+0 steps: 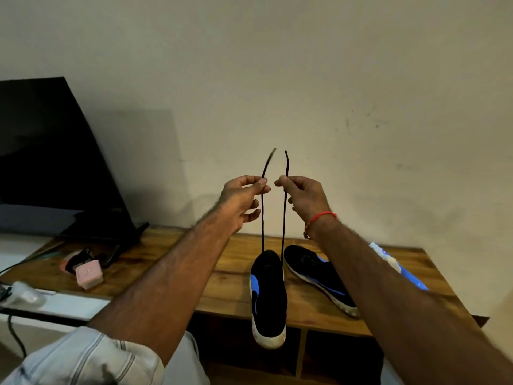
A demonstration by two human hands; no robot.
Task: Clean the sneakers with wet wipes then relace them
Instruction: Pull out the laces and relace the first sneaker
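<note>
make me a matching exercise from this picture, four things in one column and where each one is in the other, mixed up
Things:
1. black sneaker with blue swoosh and white sole
2. second black sneaker
3. small pink box
4. black flat screen

Places:
A. lying on its side on the wooden table, right of centre
B. standing at the table's far left, by the wall
C. dangling from a black lace that both hands pinch
D. on the table's left part, near the screen

Pairs: 1-C, 2-A, 3-D, 4-B
</note>
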